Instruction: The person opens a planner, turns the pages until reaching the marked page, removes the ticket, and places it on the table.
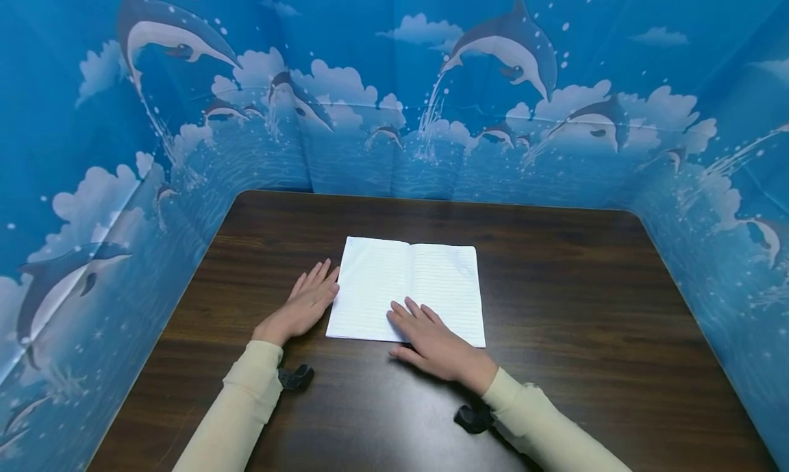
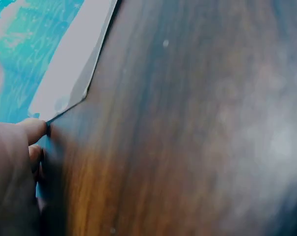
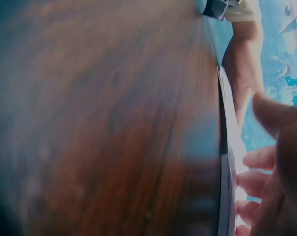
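Note:
An open notebook (image 1: 440, 273) with blank ruled pages lies flat on the dark wooden table. My left hand (image 1: 303, 306) is at its left edge, fingers extended, the fingertips touching or just beside the page's side. In the left wrist view, a finger of that hand (image 2: 30, 130) meets the notebook's corner (image 2: 65, 73). My right hand (image 1: 434, 342) lies over the lower middle of the notebook, near the fold, with fingers spread and straight. The right wrist view shows its fingertips at the page surface, above the notebook's edge (image 3: 228, 172). Neither hand grips anything.
The brown wood table (image 1: 573, 307) extends on both sides of the notebook. A blue curtain (image 1: 370, 150) printed with dolphins and clouds stands around its back and sides. Black wrist devices (image 1: 296, 377) sit below both wrists, under cream sleeves (image 1: 237, 403).

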`<state>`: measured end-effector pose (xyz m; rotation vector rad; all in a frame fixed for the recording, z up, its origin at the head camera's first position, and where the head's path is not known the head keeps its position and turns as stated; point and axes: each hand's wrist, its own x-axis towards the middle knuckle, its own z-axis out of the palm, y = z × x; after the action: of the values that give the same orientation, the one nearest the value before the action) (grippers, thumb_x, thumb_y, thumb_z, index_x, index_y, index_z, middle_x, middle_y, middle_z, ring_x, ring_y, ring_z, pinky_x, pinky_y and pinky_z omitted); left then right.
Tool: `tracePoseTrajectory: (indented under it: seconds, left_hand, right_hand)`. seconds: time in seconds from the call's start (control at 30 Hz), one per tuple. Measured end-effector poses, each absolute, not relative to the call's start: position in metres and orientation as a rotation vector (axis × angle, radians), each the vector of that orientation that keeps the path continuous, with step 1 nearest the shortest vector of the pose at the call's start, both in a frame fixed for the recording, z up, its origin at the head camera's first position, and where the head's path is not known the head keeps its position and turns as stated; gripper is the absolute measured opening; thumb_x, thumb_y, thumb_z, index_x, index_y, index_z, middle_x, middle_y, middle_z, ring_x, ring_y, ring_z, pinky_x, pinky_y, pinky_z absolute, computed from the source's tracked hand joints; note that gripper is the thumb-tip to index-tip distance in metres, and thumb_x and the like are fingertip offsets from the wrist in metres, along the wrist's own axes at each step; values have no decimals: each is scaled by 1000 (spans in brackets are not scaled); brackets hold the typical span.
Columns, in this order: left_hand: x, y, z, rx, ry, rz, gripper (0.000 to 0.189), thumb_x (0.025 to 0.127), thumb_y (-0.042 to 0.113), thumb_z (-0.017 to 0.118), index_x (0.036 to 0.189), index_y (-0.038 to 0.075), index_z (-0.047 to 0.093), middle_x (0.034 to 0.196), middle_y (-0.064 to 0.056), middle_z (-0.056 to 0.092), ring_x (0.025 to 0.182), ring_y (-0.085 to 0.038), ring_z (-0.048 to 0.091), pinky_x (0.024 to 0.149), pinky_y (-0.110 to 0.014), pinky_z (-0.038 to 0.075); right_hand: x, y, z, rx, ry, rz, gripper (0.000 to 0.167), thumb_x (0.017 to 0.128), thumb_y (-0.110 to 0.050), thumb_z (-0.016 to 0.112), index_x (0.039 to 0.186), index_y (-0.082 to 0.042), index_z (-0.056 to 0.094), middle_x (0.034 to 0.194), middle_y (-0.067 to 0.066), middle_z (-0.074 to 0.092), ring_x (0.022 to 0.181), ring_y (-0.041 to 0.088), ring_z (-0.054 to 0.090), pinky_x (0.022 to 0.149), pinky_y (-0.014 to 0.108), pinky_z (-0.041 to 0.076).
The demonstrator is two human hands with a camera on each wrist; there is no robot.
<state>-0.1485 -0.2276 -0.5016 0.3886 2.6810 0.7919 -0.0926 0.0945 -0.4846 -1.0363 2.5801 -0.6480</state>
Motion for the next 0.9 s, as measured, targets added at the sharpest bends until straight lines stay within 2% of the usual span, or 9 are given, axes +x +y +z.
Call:
tracePoseTrajectory:
  seconds: [0.2,0.3,0.37,0.43,0.5,0.57,0.63,0.73,0.9]
  left_hand:
    - [-146,-228,-505,421,2704,731,88,106,64,41,169,14,7,177,-11,-7,165,-34,-10,129,-60,-9]
    - [-145,-228,-508,424,2704,689,89,105,63,45,169,15,5,177,-9,-9,165,-32,-11,130,-59,-9]
    - [-145,-228,-508,421,2701,691,90,105,63,45,169,16,4,177,-7,-10,165,-31,-12,130,-58,-10]
    - [-147,-229,-508,423,2698,696,89,105,63,45,169,17,4,177,-6,-11,165,-30,-13,130,-58,-11]
    - [-148,-229,-507,428,2700,700,89,105,64,44,169,18,3,177,-5,-11,165,-30,-13,130,-57,-11]
    - [-149,-229,-507,432,2702,700,89,105,63,45,169,17,3,177,-6,-11,165,-31,-12,130,-58,-10]
    - [-150,-230,-506,433,2709,693,89,105,62,46,169,17,4,177,-8,-10,165,-32,-11,130,-59,-9]
    - [-150,-231,-506,432,2724,674,88,105,61,46,169,16,5,178,-8,-8,165,-32,-10,130,-59,-8]
    - [-148,-229,-507,437,2711,671,88,106,61,44,169,16,4,177,-9,-9,165,-32,-11,130,-58,-9]
  right_hand:
    - [-95,96,-484,-1043,2591,-674,66,110,-50,45,163,-12,37,173,8,27,164,30,14,131,59,16]
    - [-103,106,-479,-1002,2706,-850,54,110,-40,50,155,-10,50,164,10,46,157,31,36,126,61,27]
    - [-114,119,-475,-898,2849,-991,42,109,-30,56,144,-8,62,147,12,64,140,32,57,116,57,42]
    - [-127,136,-473,-712,2989,-1062,34,106,-23,62,135,-7,69,128,12,73,117,30,68,98,50,55]
    - [-138,155,-472,-484,3052,-1053,34,103,-21,67,134,-6,70,113,11,71,97,26,65,79,42,56]
    - [-145,171,-475,-311,3044,-940,46,101,-27,70,142,-7,64,110,13,64,92,24,56,70,36,48]
    - [-150,183,-479,-245,2988,-817,62,100,-37,72,150,-6,56,113,16,59,92,25,50,68,35,43]
    - [-152,189,-486,-287,2949,-678,80,96,-51,71,157,-4,47,115,20,57,91,27,47,70,35,41]
    - [-149,183,-492,-356,3020,-513,85,91,-56,74,154,-4,50,100,19,56,80,25,40,67,34,33]
